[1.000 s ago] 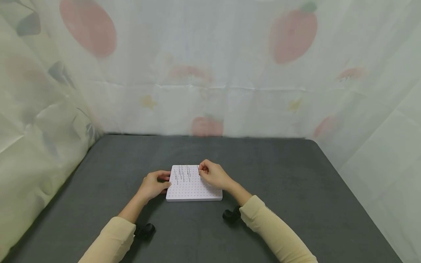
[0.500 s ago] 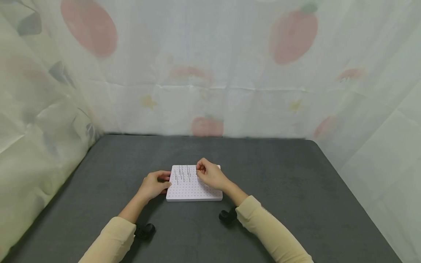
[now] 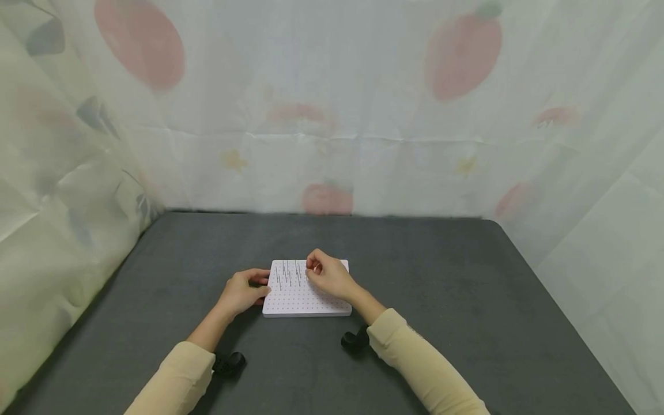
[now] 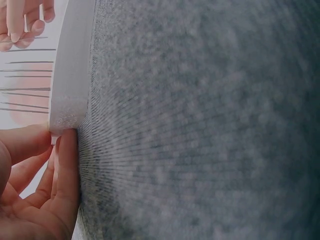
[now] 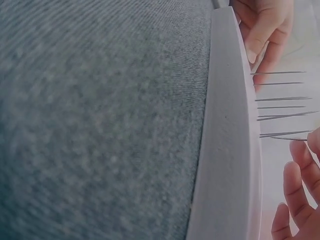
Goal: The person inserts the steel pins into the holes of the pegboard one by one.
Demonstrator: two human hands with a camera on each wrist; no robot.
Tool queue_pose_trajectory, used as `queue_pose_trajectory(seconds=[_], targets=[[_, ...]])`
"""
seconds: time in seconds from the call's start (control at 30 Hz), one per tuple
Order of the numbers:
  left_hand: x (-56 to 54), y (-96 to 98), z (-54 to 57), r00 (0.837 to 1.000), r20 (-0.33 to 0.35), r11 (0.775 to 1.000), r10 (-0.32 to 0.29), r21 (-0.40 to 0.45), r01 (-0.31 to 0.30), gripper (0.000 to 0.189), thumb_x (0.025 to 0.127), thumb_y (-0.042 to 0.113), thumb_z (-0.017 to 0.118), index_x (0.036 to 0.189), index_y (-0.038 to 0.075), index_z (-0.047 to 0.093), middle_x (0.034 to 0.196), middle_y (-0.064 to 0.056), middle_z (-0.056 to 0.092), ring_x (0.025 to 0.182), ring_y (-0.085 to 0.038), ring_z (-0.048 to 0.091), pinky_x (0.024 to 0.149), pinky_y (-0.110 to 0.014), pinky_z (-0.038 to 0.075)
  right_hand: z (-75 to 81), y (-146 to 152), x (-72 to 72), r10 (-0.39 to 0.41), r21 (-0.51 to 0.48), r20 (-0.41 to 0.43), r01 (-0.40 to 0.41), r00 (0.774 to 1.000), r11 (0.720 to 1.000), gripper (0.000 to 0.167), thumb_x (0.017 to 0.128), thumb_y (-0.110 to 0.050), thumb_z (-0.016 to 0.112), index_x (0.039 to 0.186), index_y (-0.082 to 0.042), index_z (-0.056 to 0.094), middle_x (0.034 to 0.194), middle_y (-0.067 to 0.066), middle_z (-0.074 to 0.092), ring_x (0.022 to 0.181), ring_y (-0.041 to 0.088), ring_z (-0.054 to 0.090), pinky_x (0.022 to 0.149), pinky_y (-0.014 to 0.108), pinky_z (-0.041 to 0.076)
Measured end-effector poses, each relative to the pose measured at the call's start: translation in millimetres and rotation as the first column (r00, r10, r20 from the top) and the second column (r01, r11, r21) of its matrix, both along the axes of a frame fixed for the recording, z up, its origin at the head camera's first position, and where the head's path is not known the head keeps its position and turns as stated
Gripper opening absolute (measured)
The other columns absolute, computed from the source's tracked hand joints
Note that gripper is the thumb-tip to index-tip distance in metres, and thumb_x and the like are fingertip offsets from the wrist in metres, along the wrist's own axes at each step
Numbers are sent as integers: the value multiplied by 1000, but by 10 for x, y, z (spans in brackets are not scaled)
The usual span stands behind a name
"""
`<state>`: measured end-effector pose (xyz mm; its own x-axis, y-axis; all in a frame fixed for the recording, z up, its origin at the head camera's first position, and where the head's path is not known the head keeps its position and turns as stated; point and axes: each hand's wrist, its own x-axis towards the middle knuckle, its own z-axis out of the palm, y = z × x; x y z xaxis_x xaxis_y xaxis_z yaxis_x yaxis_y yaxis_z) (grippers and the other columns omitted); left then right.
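Observation:
A white board [image 3: 306, 309] with rows of small holes lies on the table. Several thin metal pins [image 5: 280, 99] stand upright in its left and back part. My left hand [image 3: 241, 294] grips the board's left edge, with the thumb [image 4: 30, 141] on the top rim and the other fingers at the side. Above the board's back half, my right hand [image 3: 332, 276] pinches one thin metal pin [image 5: 286, 138] between thumb and forefinger. In the right wrist view this pin's free end is close beside the standing pins; I cannot tell whether it touches one.
The dark grey table [image 3: 441, 300] extends around the board on all sides. Black wrist cameras [image 3: 229, 364] hang under both forearms. A white curtain [image 3: 384, 109] with fruit prints closes off the back, and cloth hangs at both sides.
My right hand has moved a little to the left over the board with its pin, towards the standing pins. My left hand stays at the board's left edge.

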<state>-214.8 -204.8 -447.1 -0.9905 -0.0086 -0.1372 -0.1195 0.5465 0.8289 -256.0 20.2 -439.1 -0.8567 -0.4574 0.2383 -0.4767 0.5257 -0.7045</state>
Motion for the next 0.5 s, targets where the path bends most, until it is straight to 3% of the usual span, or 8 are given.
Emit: queue_pose_trajectory(seconds=[0.27,0.5], targets=[[-3,0,6,1000,-4,1000,-1,3,1,44,82,3,63,125,1,55,108,-17,59,79,-16,61,63,-30,56,-30,-24,-20,-26,50,-70,29,997,998,9,84,-10,59,88,-16,53,81,-6,57,73,6,53,62,17,43],[-12,-14,5,1000,1,1000,2,10,-2,44,81,3,64,124,2,55,107,-16,59,79,-17,61,63,-30,56,-48,-25,-23,-1,89,-86,9,996,996,8,85,-11,59,89,-17,54,82,-7,58,72,6,53,60,17,43]])
